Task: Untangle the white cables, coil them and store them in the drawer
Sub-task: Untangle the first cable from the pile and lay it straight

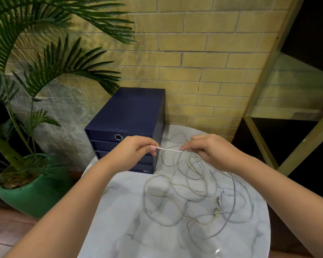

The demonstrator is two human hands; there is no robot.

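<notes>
A tangle of white cables (194, 190) lies spread over the right half of a round marble table (119, 220). Both hands are raised above the tangle and hold one short taut stretch of white cable (169, 149) between them. My left hand (138, 149) pinches its left end. My right hand (207, 151) pinches its right end, and the rest of the cable hangs down into the pile. A dark blue drawer unit (131, 112) stands at the table's far left, all its drawers closed, the top one bearing a round metal pull (118, 137).
A palm in a green pot (30, 194) stands on the floor to the left of the table. A yellow brick wall (203, 62) runs behind the table. A gold-framed shelf (265, 138) stands close at the right.
</notes>
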